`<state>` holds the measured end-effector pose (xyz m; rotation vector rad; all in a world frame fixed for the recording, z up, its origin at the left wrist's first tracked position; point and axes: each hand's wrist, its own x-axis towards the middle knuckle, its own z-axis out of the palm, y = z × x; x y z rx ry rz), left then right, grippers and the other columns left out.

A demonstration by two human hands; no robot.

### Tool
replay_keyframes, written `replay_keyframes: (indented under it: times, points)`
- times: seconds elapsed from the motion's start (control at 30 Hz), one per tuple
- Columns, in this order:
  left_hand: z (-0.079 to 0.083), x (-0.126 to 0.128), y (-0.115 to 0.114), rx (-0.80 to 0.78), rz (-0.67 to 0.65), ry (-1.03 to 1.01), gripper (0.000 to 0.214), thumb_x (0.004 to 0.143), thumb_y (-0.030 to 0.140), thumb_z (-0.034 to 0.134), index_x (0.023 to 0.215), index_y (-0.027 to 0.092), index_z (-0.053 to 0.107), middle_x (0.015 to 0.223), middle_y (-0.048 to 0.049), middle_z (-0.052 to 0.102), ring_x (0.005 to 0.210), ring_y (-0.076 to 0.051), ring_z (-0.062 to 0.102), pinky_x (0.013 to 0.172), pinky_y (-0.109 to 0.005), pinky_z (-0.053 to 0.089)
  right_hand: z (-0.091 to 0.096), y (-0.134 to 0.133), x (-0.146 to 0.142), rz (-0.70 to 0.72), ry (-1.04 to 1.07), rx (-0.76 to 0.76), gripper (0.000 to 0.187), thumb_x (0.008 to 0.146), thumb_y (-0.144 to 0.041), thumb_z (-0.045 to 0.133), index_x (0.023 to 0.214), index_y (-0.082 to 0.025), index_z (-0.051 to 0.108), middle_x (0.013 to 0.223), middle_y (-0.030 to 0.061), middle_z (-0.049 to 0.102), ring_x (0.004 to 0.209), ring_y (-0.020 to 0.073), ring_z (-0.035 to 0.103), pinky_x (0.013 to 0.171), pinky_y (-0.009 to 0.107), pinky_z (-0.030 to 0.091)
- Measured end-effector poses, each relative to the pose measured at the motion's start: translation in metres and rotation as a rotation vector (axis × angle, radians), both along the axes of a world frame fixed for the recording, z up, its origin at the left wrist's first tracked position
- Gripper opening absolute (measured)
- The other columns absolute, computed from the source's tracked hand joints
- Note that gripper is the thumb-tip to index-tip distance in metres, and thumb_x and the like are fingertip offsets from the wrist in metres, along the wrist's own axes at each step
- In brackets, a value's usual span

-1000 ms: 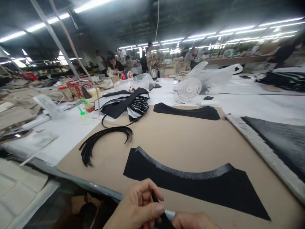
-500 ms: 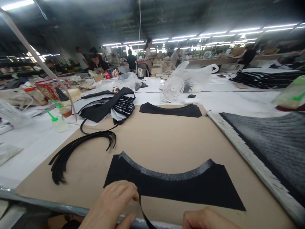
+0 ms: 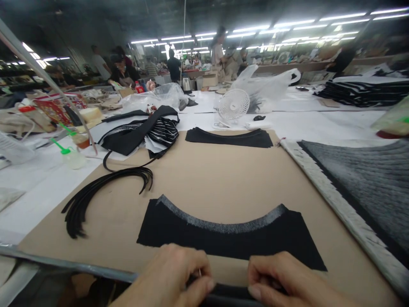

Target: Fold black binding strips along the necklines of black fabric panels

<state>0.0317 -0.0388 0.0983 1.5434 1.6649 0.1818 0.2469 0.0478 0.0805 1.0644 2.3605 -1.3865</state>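
Observation:
A narrow black strip (image 3: 231, 291) stretches between my two hands at the table's front edge. My left hand (image 3: 182, 273) is closed on its left part, thumb pressed to the curled fingers. On the strip's right part my right hand (image 3: 275, 277) is closed in the same way. Just beyond my hands lies a black fabric piece (image 3: 230, 243), flat on the brown board (image 3: 204, 179). Its curved upper edge carries a grey fuzzy band (image 3: 226, 227). The strip's ends are hidden by my fingers.
To the left lie a bundle of black strips (image 3: 96, 192) and a pile of black pieces (image 3: 140, 132). Stacked black pieces (image 3: 228, 138) lie at the back, near a white fan (image 3: 233, 104). Overlapping grey pieces (image 3: 361, 170) are on the right, bottles (image 3: 73, 157) on the left.
My hands have come closer together, the left moving right. The black strip, which hung loosely from my left hand, is now drawn between both hands. The camera view has tilted slightly down.

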Motion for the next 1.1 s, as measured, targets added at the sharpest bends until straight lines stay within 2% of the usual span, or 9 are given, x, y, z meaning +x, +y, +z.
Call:
replay_keyframes:
  times: [0.07, 0.13, 0.23, 0.37, 0.53, 0.8, 1.1]
  points:
    - [0.002, -0.003, 0.010, 0.064, 0.069, 0.020, 0.013, 0.080, 0.030, 0.060, 0.077, 0.028, 0.072, 0.076, 0.0067, 0.070, 0.078, -0.014, 0.062, 0.065, -0.021, 0.035, 0.002, 0.004, -0.001, -0.032, -0.033, 0.069, 0.019, 0.085, -0.026, 0.047, 0.072, -0.020, 0.059, 0.067, -0.0010, 0.057, 0.063, 0.0133, 0.050, 0.053, 0.022, 0.029]
    - [-0.003, -0.003, 0.019, 0.102, 0.094, 0.051, 0.011, 0.077, 0.032, 0.063, 0.074, 0.028, 0.072, 0.074, 0.0064, 0.069, 0.077, -0.014, 0.060, 0.065, -0.022, 0.034, 0.003, 0.009, -0.003, -0.064, -0.054, 0.135, 0.021, 0.087, -0.027, 0.047, 0.072, -0.020, 0.060, 0.071, -0.0005, 0.061, 0.067, 0.0144, 0.054, 0.055, 0.023, 0.030]
    - [-0.010, -0.003, 0.033, 0.101, 0.077, 0.099, 0.012, 0.075, 0.031, 0.062, 0.070, 0.025, 0.071, 0.068, 0.0048, 0.065, 0.069, -0.014, 0.057, 0.060, -0.023, 0.031, 0.002, 0.015, -0.006, -0.087, -0.085, 0.241, 0.019, 0.086, -0.025, 0.048, 0.073, -0.022, 0.062, 0.074, -0.0006, 0.063, 0.072, 0.0155, 0.056, 0.057, 0.023, 0.031]
    - [-0.012, -0.004, 0.048, 0.113, 0.051, 0.165, 0.014, 0.074, 0.033, 0.061, 0.070, 0.024, 0.071, 0.063, 0.0042, 0.059, 0.063, -0.013, 0.053, 0.055, -0.024, 0.027, -0.001, 0.023, -0.013, -0.071, -0.116, 0.372, 0.017, 0.086, -0.020, 0.050, 0.078, -0.023, 0.065, 0.075, -0.0001, 0.067, 0.072, 0.0160, 0.061, 0.060, 0.024, 0.032]
    - [-0.018, -0.002, 0.061, 0.115, 0.030, 0.238, 0.020, 0.077, 0.038, 0.060, 0.072, 0.023, 0.072, 0.061, 0.0023, 0.060, 0.062, -0.015, 0.054, 0.054, -0.025, 0.028, -0.003, 0.030, -0.030, -0.011, -0.256, 0.522, 0.021, 0.089, -0.019, 0.048, 0.079, -0.019, 0.066, 0.074, 0.0063, 0.069, 0.070, 0.0207, 0.065, 0.056, 0.027, 0.031]
    - [-0.040, 0.000, 0.073, 0.155, -0.009, 0.418, 0.018, 0.078, 0.032, 0.056, 0.074, 0.023, 0.071, 0.070, -0.0041, 0.071, 0.072, -0.021, 0.065, 0.059, -0.026, 0.038, -0.015, 0.036, -0.045, -0.002, -0.291, 0.555, 0.019, 0.089, -0.019, 0.050, 0.081, -0.017, 0.066, 0.078, 0.0098, 0.070, 0.075, 0.0245, 0.067, 0.059, 0.029, 0.036]
    - [-0.047, -0.001, 0.073, 0.173, -0.045, 0.456, 0.020, 0.080, 0.031, 0.054, 0.077, 0.022, 0.071, 0.074, -0.0069, 0.072, 0.077, -0.022, 0.067, 0.062, -0.027, 0.043, -0.022, 0.034, -0.050, 0.015, -0.327, 0.562, 0.018, 0.089, -0.019, 0.050, 0.083, -0.017, 0.067, 0.077, 0.0097, 0.070, 0.076, 0.0262, 0.068, 0.058, 0.029, 0.037]
